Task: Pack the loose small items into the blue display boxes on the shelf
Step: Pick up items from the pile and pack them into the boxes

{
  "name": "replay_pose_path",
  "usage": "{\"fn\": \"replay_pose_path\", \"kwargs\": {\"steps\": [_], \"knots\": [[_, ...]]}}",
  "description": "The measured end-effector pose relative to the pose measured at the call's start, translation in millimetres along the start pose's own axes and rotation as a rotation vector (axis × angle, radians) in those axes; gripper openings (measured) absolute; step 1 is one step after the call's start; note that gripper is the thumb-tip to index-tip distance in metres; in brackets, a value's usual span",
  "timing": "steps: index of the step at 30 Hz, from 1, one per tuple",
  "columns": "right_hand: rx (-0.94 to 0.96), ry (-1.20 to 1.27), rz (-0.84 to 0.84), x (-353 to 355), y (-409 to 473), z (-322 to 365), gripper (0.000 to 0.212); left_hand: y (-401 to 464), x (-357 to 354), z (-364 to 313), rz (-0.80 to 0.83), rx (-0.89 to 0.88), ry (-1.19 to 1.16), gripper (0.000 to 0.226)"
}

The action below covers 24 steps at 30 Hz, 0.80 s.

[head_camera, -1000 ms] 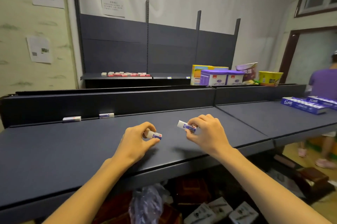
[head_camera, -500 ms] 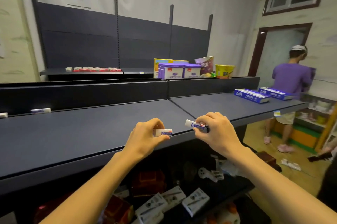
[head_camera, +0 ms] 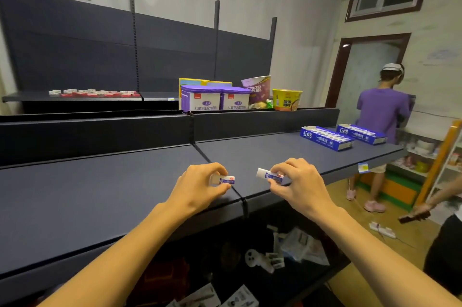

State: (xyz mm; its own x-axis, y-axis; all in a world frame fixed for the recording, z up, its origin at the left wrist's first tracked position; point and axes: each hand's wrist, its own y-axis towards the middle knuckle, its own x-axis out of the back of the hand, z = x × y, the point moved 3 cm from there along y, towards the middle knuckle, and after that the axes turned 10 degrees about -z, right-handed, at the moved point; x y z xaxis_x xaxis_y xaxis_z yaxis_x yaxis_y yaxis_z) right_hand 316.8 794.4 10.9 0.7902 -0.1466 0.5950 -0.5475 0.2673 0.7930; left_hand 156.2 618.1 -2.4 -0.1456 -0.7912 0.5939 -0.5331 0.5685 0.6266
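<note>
Erasers sit one in each of my hands above the shelf (head_camera: 100,194): my left hand (head_camera: 197,188) pinches one eraser (head_camera: 223,180), my right hand (head_camera: 298,185) pinches the other eraser (head_camera: 269,176) by its sleeve. I hold both level, label up, I judge for slotting into the blue display boxes (head_camera: 326,137) far right on the shelf, well apart from my hands.

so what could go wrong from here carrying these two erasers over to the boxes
Each eraser is only pinched at the fingertips, the left hand on one eraser and the right hand on another, so either might slip and drop past the shelf edge. The blue boxes sit at the far right near a person, so a bump seems possible.
</note>
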Motion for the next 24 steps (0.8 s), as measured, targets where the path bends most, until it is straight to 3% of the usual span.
{"fn": "replay_pose_path", "kwargs": {"steps": [9,14,24], "knots": [[-0.026,-0.058,0.066,-35,37,-100,0.020,87,-90,-16,0.075,-0.078,0.134,0.023],[-0.075,-0.054,0.094,-36,41,-160,0.021,115,-143,-47,0.123,-0.150,0.196,0.027],[-0.069,0.037,0.112,-7,42,-292,0.024,147,-236,-127,0.128,-0.122,0.309,0.028]]}}
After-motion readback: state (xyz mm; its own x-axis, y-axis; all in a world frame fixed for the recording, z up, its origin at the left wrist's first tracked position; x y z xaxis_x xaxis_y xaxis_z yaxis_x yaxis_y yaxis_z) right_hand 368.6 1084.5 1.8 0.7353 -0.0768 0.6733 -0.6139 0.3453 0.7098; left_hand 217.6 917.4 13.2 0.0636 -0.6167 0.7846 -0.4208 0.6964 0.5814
